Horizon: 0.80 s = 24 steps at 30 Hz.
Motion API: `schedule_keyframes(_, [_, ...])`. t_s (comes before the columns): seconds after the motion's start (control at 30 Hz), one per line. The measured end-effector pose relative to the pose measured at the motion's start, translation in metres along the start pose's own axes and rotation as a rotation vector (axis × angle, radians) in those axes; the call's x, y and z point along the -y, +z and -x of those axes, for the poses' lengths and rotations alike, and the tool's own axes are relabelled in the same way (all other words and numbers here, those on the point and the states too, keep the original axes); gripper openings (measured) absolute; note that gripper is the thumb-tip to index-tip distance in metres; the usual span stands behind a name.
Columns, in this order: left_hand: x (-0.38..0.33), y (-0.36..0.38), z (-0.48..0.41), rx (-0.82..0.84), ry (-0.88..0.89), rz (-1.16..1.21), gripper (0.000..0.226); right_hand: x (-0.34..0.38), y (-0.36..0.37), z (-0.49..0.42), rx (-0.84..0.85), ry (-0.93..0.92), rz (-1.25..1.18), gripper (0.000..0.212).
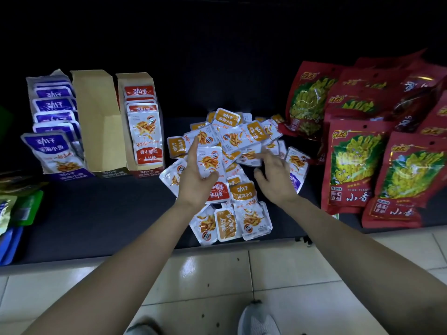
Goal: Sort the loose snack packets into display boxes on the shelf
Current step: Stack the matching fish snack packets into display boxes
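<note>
A heap of loose small snack packets (242, 136), mostly orange-labelled, lies on the dark shelf (96, 213). My left hand (196, 177) holds a red-labelled packet (212, 163) between thumb and fingers, just above the heap's left side. My right hand (275, 180) reaches onto the heap's right side with its fingers spread over the packets, gripping nothing. To the left stand three display boxes: one with purple packets (55, 126), an empty cardboard one (101, 131), and one with red packets (142, 126).
Large red snack bags (350, 165) crowd the shelf's right side. Green and blue packs (21, 211) lie at the far left. Below the shelf's front edge is the tiled floor (217, 274), where a grey shoe (256, 320) shows.
</note>
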<state>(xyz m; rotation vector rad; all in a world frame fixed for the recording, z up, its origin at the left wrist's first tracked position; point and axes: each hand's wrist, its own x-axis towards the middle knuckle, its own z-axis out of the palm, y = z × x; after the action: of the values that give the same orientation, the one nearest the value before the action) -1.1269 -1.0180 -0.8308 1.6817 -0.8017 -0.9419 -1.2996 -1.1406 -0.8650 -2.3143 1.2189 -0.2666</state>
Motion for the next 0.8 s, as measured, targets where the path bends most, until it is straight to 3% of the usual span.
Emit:
schedule_keyframes(0.13, [0.002,0.0,-0.001,-0.005,0.011,-0.022,0.083,0.005,-0.011,0.001,-0.099,-0.022,-0.199,0.032])
schedule_keyframes(0.2, [0.002,0.0,-0.002,-0.001,0.006,-0.033,0.084,-0.001,-0.016,-0.007,-0.227,0.012,-0.127,0.038])
schedule_keyframes(0.23, [0.003,0.001,-0.003,0.0,0.001,-0.035,0.084,-0.004,-0.018,-0.012,-0.226,0.058,-0.037,0.045])
schedule_keyframes(0.33, [0.003,0.002,-0.002,0.001,-0.004,-0.017,0.084,-0.009,-0.014,-0.018,-0.009,0.219,0.153,0.08])
schedule_keyframes(0.4, [0.003,0.004,-0.002,0.001,-0.003,-0.01,0.084,-0.008,-0.01,-0.019,0.009,0.23,0.152,0.085])
schedule_keyframes(0.57, [0.007,0.004,-0.005,0.001,-0.012,-0.005,0.085,-0.011,-0.012,-0.021,-0.129,0.096,0.206,0.066])
schedule_keyframes(0.73, [0.007,0.002,-0.004,-0.011,-0.005,-0.007,0.084,-0.017,-0.02,-0.013,-0.261,-0.155,0.275,0.021])
schedule_keyframes(0.8, [0.006,0.003,-0.004,-0.013,-0.007,-0.013,0.085,-0.016,-0.025,-0.012,-0.283,-0.24,0.304,0.012])
